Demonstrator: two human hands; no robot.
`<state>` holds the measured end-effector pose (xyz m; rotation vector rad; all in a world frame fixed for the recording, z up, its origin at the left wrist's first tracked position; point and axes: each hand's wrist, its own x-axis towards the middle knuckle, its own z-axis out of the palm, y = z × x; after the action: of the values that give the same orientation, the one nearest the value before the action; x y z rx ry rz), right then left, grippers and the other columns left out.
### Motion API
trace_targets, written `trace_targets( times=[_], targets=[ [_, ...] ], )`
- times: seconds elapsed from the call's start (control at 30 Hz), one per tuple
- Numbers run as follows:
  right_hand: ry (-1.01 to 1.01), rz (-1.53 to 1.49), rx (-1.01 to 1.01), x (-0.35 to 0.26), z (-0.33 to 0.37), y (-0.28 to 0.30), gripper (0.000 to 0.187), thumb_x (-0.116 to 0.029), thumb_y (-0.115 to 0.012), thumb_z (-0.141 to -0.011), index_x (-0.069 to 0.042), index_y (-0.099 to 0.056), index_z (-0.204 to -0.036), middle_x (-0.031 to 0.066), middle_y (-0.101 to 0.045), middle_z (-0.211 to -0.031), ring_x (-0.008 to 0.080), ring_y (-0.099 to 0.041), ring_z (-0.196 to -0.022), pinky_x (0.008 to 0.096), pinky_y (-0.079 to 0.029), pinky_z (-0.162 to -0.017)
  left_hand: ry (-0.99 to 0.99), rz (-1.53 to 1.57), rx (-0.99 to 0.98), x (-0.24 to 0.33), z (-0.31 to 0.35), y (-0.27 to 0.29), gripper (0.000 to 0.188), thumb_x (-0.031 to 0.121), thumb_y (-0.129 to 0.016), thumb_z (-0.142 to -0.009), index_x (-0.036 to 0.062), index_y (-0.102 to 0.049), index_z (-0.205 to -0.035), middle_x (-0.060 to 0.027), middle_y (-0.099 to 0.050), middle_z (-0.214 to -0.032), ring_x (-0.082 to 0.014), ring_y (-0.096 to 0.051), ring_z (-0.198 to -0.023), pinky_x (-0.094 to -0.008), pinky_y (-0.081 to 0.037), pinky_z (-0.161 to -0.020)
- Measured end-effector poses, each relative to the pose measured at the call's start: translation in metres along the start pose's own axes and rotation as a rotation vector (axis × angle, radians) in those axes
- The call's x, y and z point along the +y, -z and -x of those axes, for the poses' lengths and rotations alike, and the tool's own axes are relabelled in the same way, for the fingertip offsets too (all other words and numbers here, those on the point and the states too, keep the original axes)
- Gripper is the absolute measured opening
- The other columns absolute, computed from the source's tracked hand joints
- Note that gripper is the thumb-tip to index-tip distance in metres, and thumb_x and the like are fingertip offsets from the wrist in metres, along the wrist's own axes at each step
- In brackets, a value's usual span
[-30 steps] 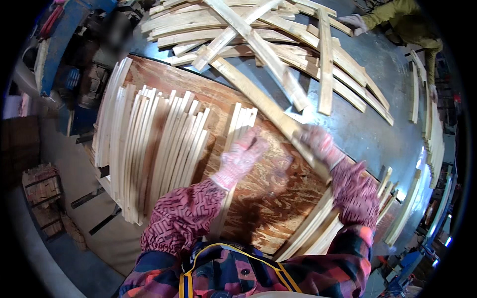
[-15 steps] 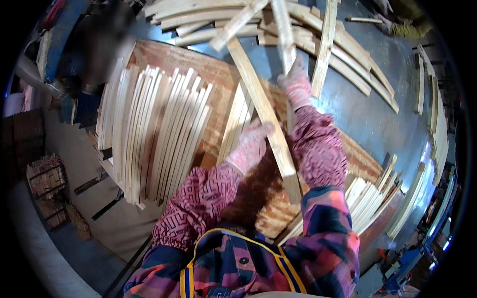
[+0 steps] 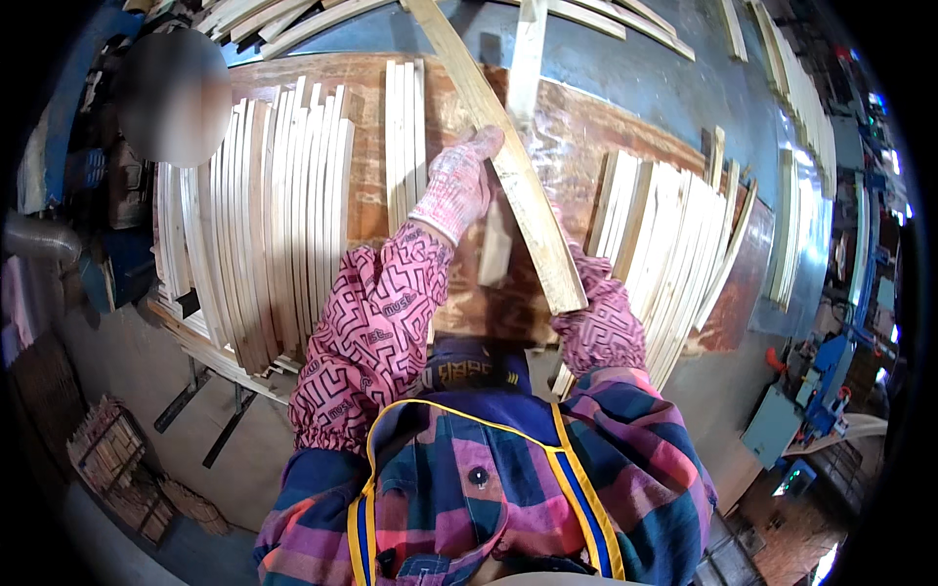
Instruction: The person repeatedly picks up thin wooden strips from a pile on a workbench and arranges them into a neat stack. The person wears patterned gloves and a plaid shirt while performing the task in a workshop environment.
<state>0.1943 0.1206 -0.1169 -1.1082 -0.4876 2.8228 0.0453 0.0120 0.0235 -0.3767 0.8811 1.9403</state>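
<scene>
My left hand (image 3: pixel 457 186), in a whitish-pink work glove, pinches a long pale wooden slat (image 3: pixel 518 186) near its middle. The slat slants from the top of the view down to the right. My right hand is almost wholly hidden behind it; only the patterned pink right sleeve (image 3: pixel 604 317) shows plainly beside its lower end. A second slat (image 3: pixel 528 59) passes behind the first, its lower end blurred, and what supports it is hidden. Left of my left hand, a few slats (image 3: pixel 403 117) lie side by side on the brown board (image 3: pixel 371 88).
A dense row of slats (image 3: pixel 264 225) covers the board's left side; another row (image 3: pixel 664 234) fills its right. More slats (image 3: pixel 625 15) lie on the grey metal table (image 3: pixel 674 88) beyond. Blue-green machinery (image 3: pixel 796 391) stands at the right, stacked wood (image 3: pixel 112 449) at the lower left.
The view has shifted and turned over the board. Both hands have come nearer my body. My left hand still grips its slat; the slat my right hand held has moved nearer, behind the first.
</scene>
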Motion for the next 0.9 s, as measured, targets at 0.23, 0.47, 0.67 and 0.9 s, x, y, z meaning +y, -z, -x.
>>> trace_targets(
  times=[0.23, 0.47, 0.67, 0.9],
  targets=[
    [0.124, 0.088, -0.016, 0.030, 0.042, -0.027, 0.042, -0.017, -0.062, -0.096, -0.002, -0.055, -0.134, 0.0120, -0.067, -0.115, 0.0213, -0.064, -0.102, 0.0334, -0.051, -0.089, -0.039, -0.087, -0.127, 0.006, 0.049, 0.033, 0.030, 0.010, -0.066, -0.093, 0.0009, -0.058, -0.120, -0.0094, -0.064, -0.106, -0.0229, -0.063, -0.100, -0.0368, -0.054, -0.090],
    [0.097, 1.259, -0.169, 0.005, 0.076, -0.154, 0.048, -0.019, -0.071, -0.091, -0.002, -0.056, -0.132, 0.0119, -0.068, -0.106, 0.0194, -0.063, -0.096, 0.0342, -0.051, -0.085, -0.051, -2.170, -0.442, 0.011, 0.098, 0.070, 0.030, 0.032, -0.050, -0.097, 0.0128, -0.068, -0.110, -0.0122, -0.067, -0.097, -0.0306, -0.068, -0.098, -0.0439, -0.056, -0.079],
    [0.210, 2.470, -0.392, 0.034, 0.077, -0.244, 0.049, -0.021, -0.063, -0.093, -0.019, -0.051, -0.141, 0.0095, -0.068, -0.105, 0.0276, -0.068, -0.091, 0.0408, -0.058, -0.085, -1.277, -2.406, 0.122, 0.116, 0.162, 0.093, 0.032, 0.021, -0.061, -0.082, 0.0084, -0.062, -0.111, -0.0101, -0.060, -0.102, -0.0265, -0.059, -0.102, -0.0423, -0.048, -0.087],
    [1.204, 1.934, -0.184, -0.015, -0.020, -0.243, 0.053, -0.023, -0.074, -0.086, -0.011, -0.057, -0.135, 0.0135, -0.065, -0.123, 0.0310, -0.058, -0.122, 0.0406, -0.046, -0.106, -0.631, -2.165, 0.651, 0.115, 0.173, 0.219, 0.028, 0.028, -0.067, -0.088, 0.0102, -0.067, -0.110, -0.0072, -0.061, -0.103, -0.0245, -0.059, -0.095, -0.0404, -0.049, -0.078]
  ],
)
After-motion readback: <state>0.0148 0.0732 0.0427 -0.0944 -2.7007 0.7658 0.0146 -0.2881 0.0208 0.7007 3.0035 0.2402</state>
